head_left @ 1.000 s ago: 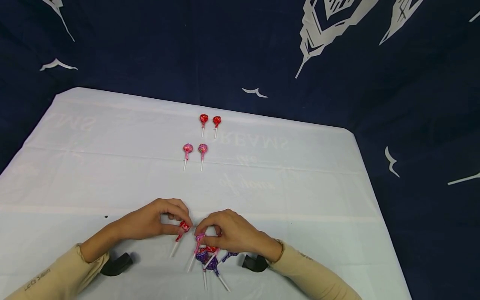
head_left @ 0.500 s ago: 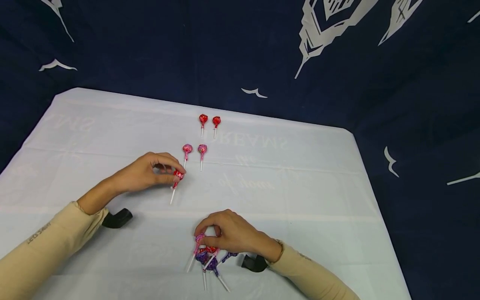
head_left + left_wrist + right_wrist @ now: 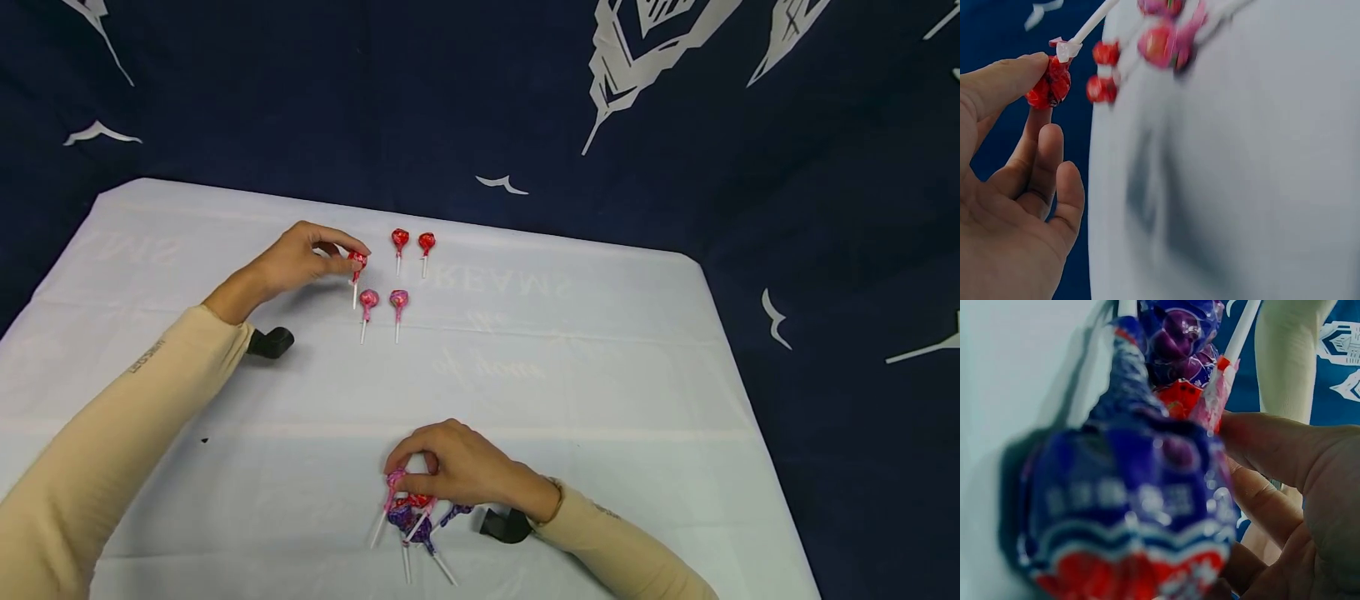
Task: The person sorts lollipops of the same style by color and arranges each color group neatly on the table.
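The left hand [image 3: 300,258] has carried a red lollipop [image 3: 357,260] up the table [image 3: 600,350], from beside the near pile to just left of the two red lollipops [image 3: 412,242] in the far row; its fingers pinch the wrapped head, so a third red appears about to join that row. The right hand [image 3: 457,467] stays at the pile [image 3: 416,517], fingers pinching a pink lollipop [image 3: 394,480].

Glossy, crinkled plastic wrappers cover the lollipops [image 3: 408,510] on smooth white sticks; the tablecloth [image 3: 600,375] looks matt, creased white cloth.
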A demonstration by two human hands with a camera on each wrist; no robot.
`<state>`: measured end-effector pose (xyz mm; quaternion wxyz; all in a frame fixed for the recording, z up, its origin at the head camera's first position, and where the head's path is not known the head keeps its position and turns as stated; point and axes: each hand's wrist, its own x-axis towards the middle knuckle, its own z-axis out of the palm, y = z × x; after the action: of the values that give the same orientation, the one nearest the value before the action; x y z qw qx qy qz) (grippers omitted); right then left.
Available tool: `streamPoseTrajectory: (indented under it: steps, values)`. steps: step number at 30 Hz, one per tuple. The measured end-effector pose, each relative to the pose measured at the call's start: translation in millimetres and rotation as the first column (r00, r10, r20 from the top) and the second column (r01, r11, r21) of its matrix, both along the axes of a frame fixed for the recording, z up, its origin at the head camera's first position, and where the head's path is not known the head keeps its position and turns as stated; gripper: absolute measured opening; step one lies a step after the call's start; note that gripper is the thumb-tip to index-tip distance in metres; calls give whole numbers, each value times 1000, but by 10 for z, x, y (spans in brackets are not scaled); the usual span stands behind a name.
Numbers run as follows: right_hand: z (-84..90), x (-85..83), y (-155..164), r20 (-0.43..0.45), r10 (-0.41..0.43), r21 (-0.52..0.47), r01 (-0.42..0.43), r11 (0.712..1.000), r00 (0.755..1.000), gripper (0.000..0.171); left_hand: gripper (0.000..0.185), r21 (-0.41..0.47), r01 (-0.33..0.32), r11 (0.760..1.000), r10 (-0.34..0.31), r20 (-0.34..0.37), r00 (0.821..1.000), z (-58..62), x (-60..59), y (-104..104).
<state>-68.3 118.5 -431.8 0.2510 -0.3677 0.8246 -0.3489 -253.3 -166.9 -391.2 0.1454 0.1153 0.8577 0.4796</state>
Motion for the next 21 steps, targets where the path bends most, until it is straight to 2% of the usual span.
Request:
streamPoseTrajectory:
  steps: [4,8,21]
  values:
    - [-3,-4,-6,6,-3,5,3,1000,1000,13,35,-2,-54,999,54,26,998,-75,-219,-15]
    - [-3,-7,-5,19,-8,16,8,1000,1000,13,34,-22,-90,996,91,50,995,-176,-361,4]
    - [-2,-19,8,33,-3,19,3,1000,999,14,31,37,-163,986,161,47,986,-319,-545,206]
